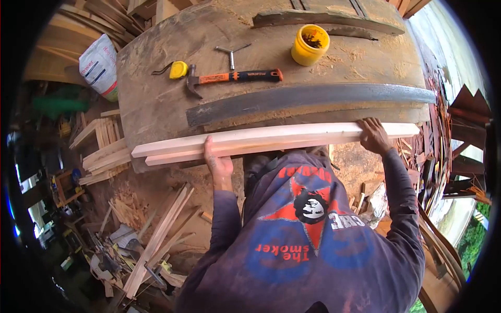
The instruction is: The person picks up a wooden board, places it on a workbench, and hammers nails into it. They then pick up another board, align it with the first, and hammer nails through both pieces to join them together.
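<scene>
- While reaching forward with both arms, holds two pale strips (276, 134) side by side, along the near edge of the table (151, 115).
- Grasps the strips towards one end with the left hand (219, 166), thumb side up against the wood, the rest of the grip partly hidden behind it.
- And grasps them towards the other end with the right hand (373, 136), fingers laid over from above; cannot tell how far underneath they curl.
- Just beyond, look, has a dark curved board (313, 99) lying nearly parallel.
- Past that, shows a hammer (235, 76), head beside the yellow tape measure (178, 70), with a three-armed metal tool (232, 56) near the handle.
- Farther over, has a yellow tub (310, 46) standing upright, dark bits inside, near a rough board (329, 22).
- Off left, shows a white bag (100, 68) beside the table.
</scene>
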`<state>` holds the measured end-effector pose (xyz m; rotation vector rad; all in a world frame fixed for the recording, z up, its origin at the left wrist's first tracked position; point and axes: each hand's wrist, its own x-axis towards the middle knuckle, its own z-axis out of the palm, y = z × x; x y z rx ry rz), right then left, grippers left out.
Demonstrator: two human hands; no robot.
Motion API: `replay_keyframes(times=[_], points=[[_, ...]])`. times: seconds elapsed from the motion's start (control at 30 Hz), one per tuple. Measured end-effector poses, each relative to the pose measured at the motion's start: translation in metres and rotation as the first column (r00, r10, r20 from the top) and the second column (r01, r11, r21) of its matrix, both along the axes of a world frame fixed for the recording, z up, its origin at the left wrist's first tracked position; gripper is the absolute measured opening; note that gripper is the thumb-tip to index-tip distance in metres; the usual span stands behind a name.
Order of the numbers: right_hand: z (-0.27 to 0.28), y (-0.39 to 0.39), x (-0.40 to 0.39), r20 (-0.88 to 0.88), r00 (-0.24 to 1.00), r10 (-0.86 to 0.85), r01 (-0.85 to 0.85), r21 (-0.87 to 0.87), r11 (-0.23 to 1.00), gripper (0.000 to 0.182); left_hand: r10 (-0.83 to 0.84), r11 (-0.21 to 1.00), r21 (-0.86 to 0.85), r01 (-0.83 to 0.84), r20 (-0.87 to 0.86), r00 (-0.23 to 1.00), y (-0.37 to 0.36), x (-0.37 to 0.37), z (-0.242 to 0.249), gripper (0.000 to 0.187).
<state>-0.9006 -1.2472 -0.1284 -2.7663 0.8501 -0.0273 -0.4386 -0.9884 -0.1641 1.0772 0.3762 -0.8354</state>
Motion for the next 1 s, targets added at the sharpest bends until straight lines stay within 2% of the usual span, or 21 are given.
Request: replay_keyframes(times=[0.07, 0.1, 0.2, 0.27, 0.37, 0.4, 0.47, 0.5, 0.57, 0.6, 0.67, 0.7, 0.73, 0.77, 0.8, 0.83, 0.87, 0.9, 0.93, 0.97, 1.0], points=[[0.007, -0.007, -0.012, -0.009, 0.996, -0.084, 0.085, 0.081, 0.993, 0.053, -0.028, 0.998, 0.056, 0.027, 0.007, 1.000, -0.012, -0.015, -0.001, 0.041], [0.009, -0.016, -0.019, -0.023, 0.997, -0.079, 0.081, 0.089, 0.993, 0.054, -0.019, 0.992, 0.126, 0.021, -0.014, 1.000, -0.018, -0.022, 0.002, 0.041], [0.022, -0.037, -0.035, -0.103, 0.990, -0.100, 0.115, 0.143, 0.983, 0.054, -0.038, 0.984, 0.172, 0.050, -0.075, 0.996, -0.027, -0.038, 0.008, 0.045], [0.035, -0.050, -0.040, -0.181, 0.976, -0.120, 0.156, 0.204, 0.966, 0.055, -0.077, 0.980, 0.174, 0.099, -0.132, 0.988, -0.024, -0.040, 0.000, 0.051], [0.041, -0.066, -0.043, -0.238, 0.964, -0.121, 0.176, 0.223, 0.959, 0.054, -0.145, 0.964, 0.163, 0.211, -0.342, 0.929, -0.025, -0.042, 0.005, 0.059], [0.036, -0.071, -0.049, -0.242, 0.962, -0.125, 0.180, 0.221, 0.959, 0.054, -0.150, 0.963, 0.161, 0.215, -0.345, 0.927, -0.024, -0.042, 0.006, 0.059], [0.019, -0.083, -0.052, -0.307, 0.945, -0.114, 0.193, 0.240, 0.951, 0.056, -0.326, 0.915, 0.132, 0.382, -0.315, 0.891, -0.020, -0.039, 0.008, 0.064], [0.020, -0.086, -0.047, -0.324, 0.939, -0.116, 0.193, 0.219, 0.956, 0.057, -0.314, 0.921, 0.131, 0.368, -0.310, 0.897, -0.019, -0.035, 0.014, 0.064], [0.030, -0.091, -0.045, -0.263, 0.958, -0.119, 0.177, 0.209, 0.962, 0.057, -0.547, 0.789, 0.176, 0.589, -0.237, 0.803, -0.015, -0.027, 0.026, 0.066], [0.037, -0.091, -0.045, -0.210, 0.968, -0.140, 0.184, 0.206, 0.961, 0.057, -0.536, 0.794, 0.182, 0.580, -0.241, 0.809, -0.014, -0.022, 0.035, 0.066], [0.037, -0.092, -0.055, -0.228, 0.961, -0.156, 0.201, 0.189, 0.961, 0.055, -0.730, 0.496, 0.507, 0.705, -0.197, 0.655, -0.015, -0.015, 0.051, 0.060], [0.037, -0.092, -0.059, -0.180, 0.966, -0.183, 0.216, 0.183, 0.959, 0.052, -0.738, 0.467, 0.610, 0.639, -0.128, 0.662, -0.016, -0.017, 0.054, 0.045], [0.035, -0.090, -0.062, -0.132, 0.969, -0.211, 0.232, 0.177, 0.956, 0.049, -0.740, 0.461, 0.612, 0.643, -0.134, 0.659, -0.014, -0.016, 0.051, 0.045], [0.033, -0.088, -0.065, -0.130, 0.953, -0.274, 0.296, 0.197, 0.935, 0.033, -0.841, 0.420, 0.735, 0.532, 0.094, 0.533, -0.010, -0.014, 0.044, 0.038], [0.032, -0.085, -0.062, -0.136, 0.951, -0.277, 0.300, 0.199, 0.933, 0.033, -0.897, 0.410, 0.824, 0.391, 0.286, 0.337, -0.007, -0.012, 0.041, 0.032], [0.032, -0.082, -0.061, -0.109, 0.973, -0.201, 0.217, 0.158, 0.963, 0.027, -0.935, 0.353, 0.886, 0.299, 0.328, 0.131, -0.011, -0.014, 0.049, 0.040], [0.034, -0.079, -0.065, -0.095, 0.987, -0.131, 0.141, 0.104, 0.985, 0.021, -0.933, 0.359, 0.875, 0.324, 0.336, 0.125, -0.016, -0.014, 0.060, 0.040], [0.028, -0.078, -0.068, -0.085, 0.996, -0.005, 0.002, -0.041, 0.999, 0.017, -0.916, 0.315, 0.940, 0.130, 0.337, -0.218, -0.027, -0.016, 0.075, 0.053], [0.037, -0.071, -0.059, -0.073, 0.989, -0.127, 0.131, 0.052, 0.990, 0.021, -0.808, 0.343, 0.936, -0.074, 0.255, -0.532, -0.034, -0.018, 0.078, 0.066], [0.034, -0.067, -0.057, -0.084, 0.978, -0.188, 0.195, 0.073, 0.978, 0.032, -0.806, 0.271, 0.958, -0.096, 0.171, -0.566, -0.030, -0.011, 0.066, 0.076], [0.035, -0.059, -0.054, -0.096, 0.977, -0.190, 0.191, 0.009, 0.981, 0.050, -0.796, 0.195, 0.972, -0.129, 0.080, -0.600, -0.027, -0.001, 0.054, 0.086]])
